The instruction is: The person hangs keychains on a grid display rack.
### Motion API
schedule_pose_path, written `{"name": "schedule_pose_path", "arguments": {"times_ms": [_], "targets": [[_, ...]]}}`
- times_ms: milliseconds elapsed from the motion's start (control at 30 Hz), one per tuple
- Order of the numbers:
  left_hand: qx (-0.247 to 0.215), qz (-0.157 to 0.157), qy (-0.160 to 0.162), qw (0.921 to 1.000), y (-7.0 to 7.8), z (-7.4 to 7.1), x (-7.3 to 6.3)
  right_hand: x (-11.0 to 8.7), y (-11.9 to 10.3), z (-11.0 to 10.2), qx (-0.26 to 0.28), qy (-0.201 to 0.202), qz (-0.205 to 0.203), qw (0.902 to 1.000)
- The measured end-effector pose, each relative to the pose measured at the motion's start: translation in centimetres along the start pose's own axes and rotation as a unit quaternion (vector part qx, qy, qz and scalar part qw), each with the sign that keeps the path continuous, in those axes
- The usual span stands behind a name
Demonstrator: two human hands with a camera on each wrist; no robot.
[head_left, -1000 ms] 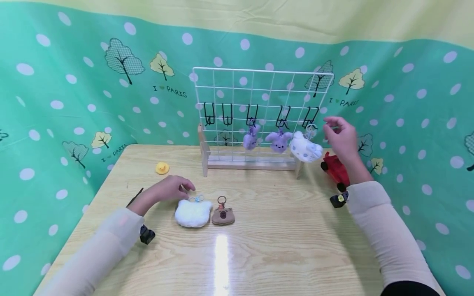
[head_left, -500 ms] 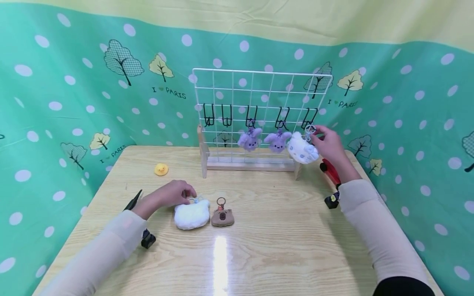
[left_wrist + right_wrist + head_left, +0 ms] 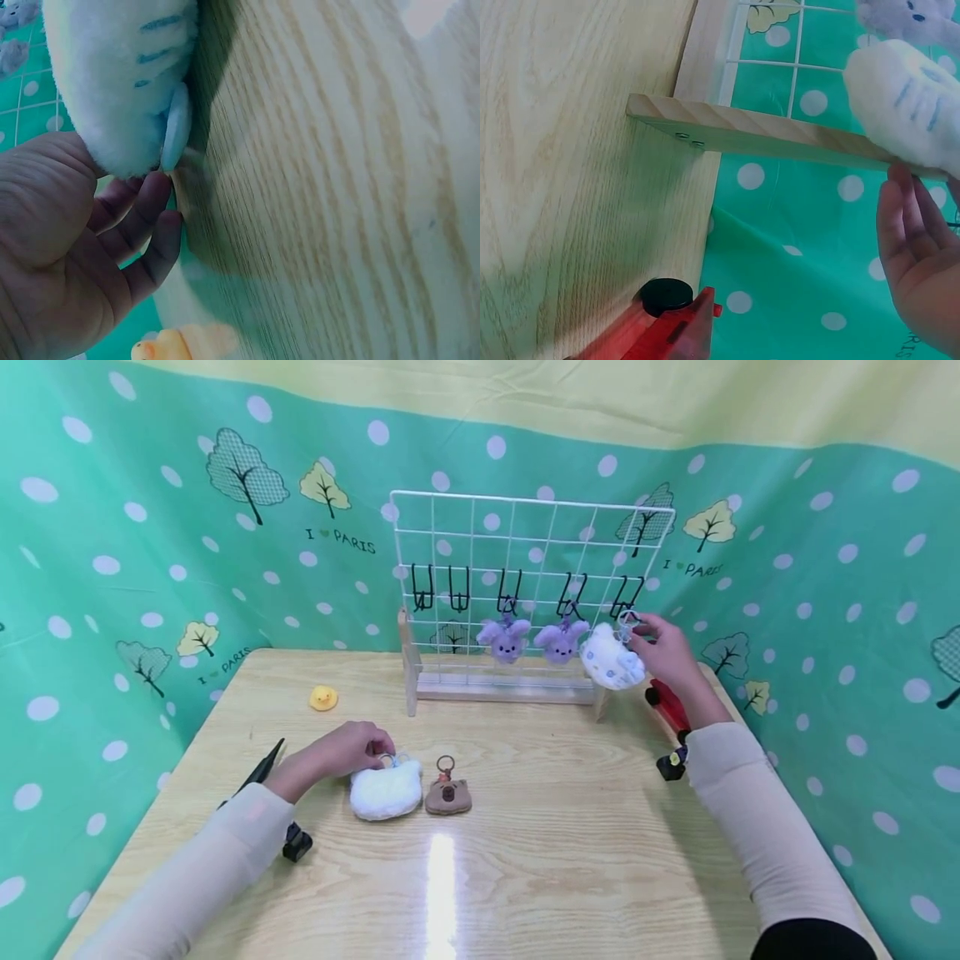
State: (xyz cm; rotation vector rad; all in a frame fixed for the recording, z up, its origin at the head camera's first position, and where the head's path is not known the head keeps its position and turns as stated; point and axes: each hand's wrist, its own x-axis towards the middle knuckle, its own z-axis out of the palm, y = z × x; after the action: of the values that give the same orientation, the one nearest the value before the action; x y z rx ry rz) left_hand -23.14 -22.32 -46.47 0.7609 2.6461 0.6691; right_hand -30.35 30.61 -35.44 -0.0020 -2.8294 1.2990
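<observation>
Your left hand (image 3: 352, 746) pinches near, your right hand (image 3: 666, 649) far, fingertips closed together.

On the table (image 3: 562, 852), the left one grips the near ring (image 3: 389, 757) of the white plush (image 3: 386, 793); hold only this ring, to spare the fur. It looks soft, plain on top. Before the rack (image 3: 506, 692), the right one grips the far ring (image 3: 622, 617) of the patterned plush (image 3: 611, 658); better hold it steady. It is tilted, white with blue marks; whether the hook (image 3: 618, 607) bears it, I cannot tell.

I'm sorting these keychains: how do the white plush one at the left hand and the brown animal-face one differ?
The white plush keychain looks larger than the brown animal-face keychain. The head view shows the white one's plain side, the brown one's face. The left hand grips the white one; the brown one lies untouched. Both carry rings.
</observation>
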Motion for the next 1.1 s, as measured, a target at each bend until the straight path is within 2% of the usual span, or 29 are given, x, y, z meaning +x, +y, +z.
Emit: {"name": "schedule_pose_path", "arguments": {"times_ms": [500, 800, 967, 1100], "targets": [[0.009, -0.023, 0.024, 0.9994, 0.5, 0.34, 0.21, 0.41, 0.28, 0.0, 0.032, 0.001, 0.021, 0.9993], [0.047, -0.031, 0.021, 0.9982, 0.69, 0.55, 0.09, 0.62, 0.65, 0.2, 0.037, 0.005, 0.019, 0.9991], [0.024, -0.015, 0.027, 0.9992, 0.32, 0.58, -0.03, 0.36, 0.49, 0.24, 0.049, 0.003, 0.021, 0.9986], [0.001, -0.017, 0.023, 0.9996, -0.02, 0.66, -0.21, 0.23, 0.42, 0.19, 0.049, 0.002, 0.02, 0.9986]]}}
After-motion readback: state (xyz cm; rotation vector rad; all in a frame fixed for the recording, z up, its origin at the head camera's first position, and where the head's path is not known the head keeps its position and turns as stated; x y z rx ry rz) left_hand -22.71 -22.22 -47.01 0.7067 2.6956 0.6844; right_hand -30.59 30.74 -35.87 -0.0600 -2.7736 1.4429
